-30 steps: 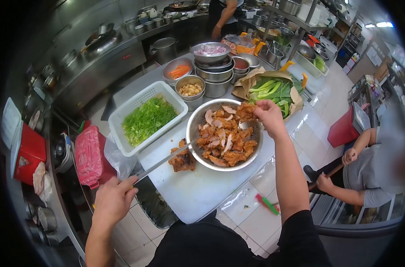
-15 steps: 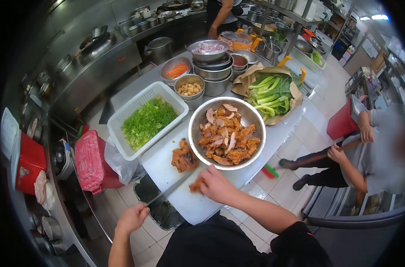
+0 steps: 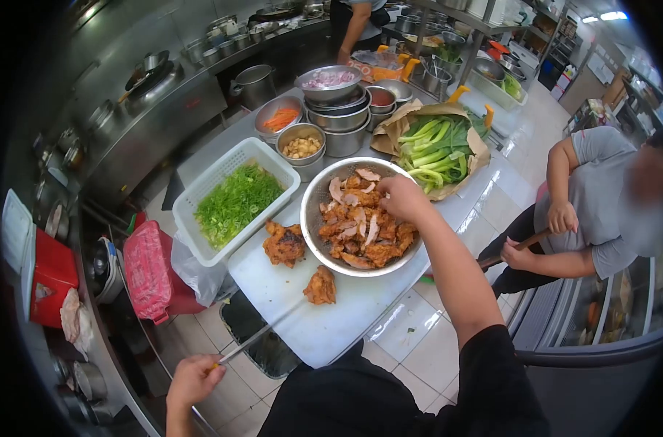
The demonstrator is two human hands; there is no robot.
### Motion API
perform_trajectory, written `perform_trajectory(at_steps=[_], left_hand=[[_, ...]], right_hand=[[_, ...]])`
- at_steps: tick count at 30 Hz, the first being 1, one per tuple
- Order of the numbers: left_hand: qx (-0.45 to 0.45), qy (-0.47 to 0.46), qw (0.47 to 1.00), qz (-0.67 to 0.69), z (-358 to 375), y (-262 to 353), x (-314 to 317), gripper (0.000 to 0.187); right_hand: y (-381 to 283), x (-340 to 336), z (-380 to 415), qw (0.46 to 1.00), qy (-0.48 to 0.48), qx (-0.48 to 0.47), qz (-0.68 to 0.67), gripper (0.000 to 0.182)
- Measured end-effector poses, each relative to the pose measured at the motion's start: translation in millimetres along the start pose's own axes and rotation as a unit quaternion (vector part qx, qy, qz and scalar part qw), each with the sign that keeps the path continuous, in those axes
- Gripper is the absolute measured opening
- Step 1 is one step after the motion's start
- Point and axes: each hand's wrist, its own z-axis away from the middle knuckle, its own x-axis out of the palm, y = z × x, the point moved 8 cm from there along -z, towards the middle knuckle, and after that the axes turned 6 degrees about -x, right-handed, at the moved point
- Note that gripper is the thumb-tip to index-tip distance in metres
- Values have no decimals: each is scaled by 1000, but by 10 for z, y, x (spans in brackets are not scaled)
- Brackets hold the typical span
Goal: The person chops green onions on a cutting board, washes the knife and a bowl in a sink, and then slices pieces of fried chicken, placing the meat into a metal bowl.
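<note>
My left hand, at the lower left, is closed round the handle of a long knife. Its thin blade points up and right over the near edge of the white cutting board. My right hand reaches into the right side of a perforated metal bowl, fingers curled down on browned cooked meat; their tips are hidden. Pale slices lie among the darker pieces. On the board left of the bowl sit one larger piece of meat and one smaller piece of meat.
A white basket of chopped green onion stands at the left. Behind are bowls of carrot strips, yellowish chunks and chopped onion. Leafy greens lie in brown paper. At right, another person grips a pole.
My right hand has left the small meat piece on the board and moved up and right into the bowl. My left hand and knife have shifted down and left. The other person stands more upright.
</note>
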Motion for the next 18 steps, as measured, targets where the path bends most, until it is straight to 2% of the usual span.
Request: perform_trajectory(at_steps=[3,7,10,14,15,16,18], left_hand=[[39,-49,998,-8,-196,179,403,23],[-4,-6,1000,8,-586,129,593,25],[-36,47,998,29,-780,-22,551,26],[-55,55,996,40,-812,-19,554,27],[-60,52,996,42,-811,-34,571,27],[-63,50,996,43,-820,-48,581,26],[-67,42,996,50,-827,-62,556,27]], right_hand=[[-83,123,-128,997,-53,-19,47,31],[-26,140,-240,995,-81,-29,59,30],[164,-15,-214,998,-58,17,-4,28],[353,-220,-107,985,-5,93,-145,26],[364,-294,-83,983,2,91,-156,19],[433,-280,-58,958,0,110,-265,16],[455,-264,12,871,-2,143,-471,11]])
